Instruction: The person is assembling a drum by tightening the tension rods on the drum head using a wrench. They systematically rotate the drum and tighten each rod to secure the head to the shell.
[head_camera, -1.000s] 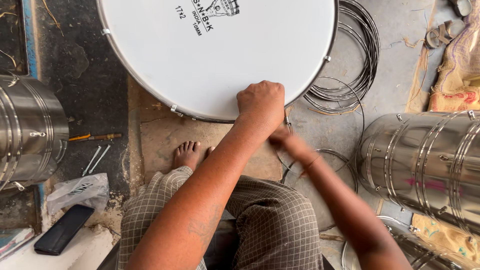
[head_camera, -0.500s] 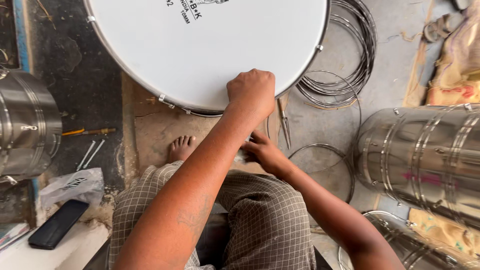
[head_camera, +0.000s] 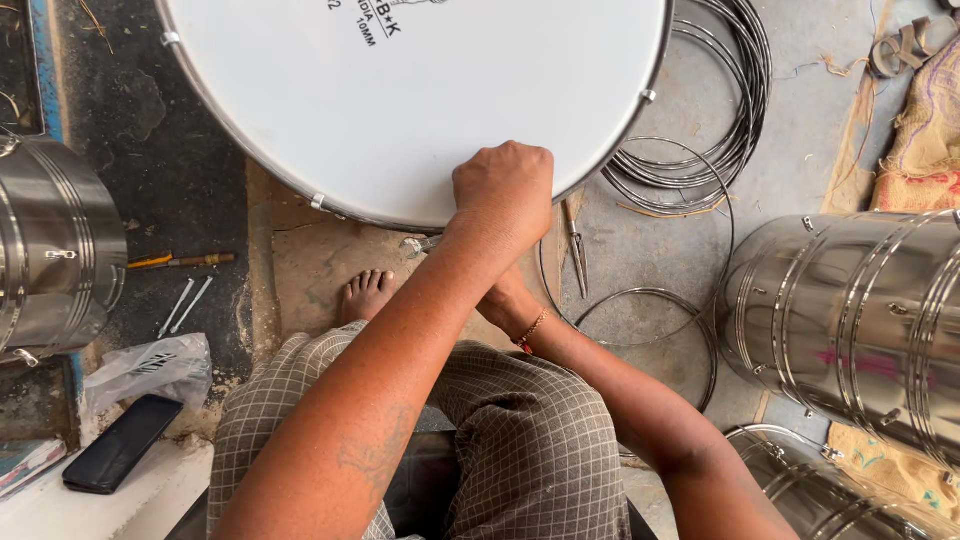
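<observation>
The large round white drum (head_camera: 420, 100) lies on the floor; the left hand (head_camera: 503, 190) presses fisted on its rim, the right hand (head_camera: 507, 300) (grip hidden beneath) could slip off.

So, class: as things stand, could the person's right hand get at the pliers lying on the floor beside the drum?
Probably yes. The pliers lie in the open on the floor, just right of the left hand on the drum's rim. The right hand sits low beneath the left forearm, close by, with only wire hoops nearby.
</observation>
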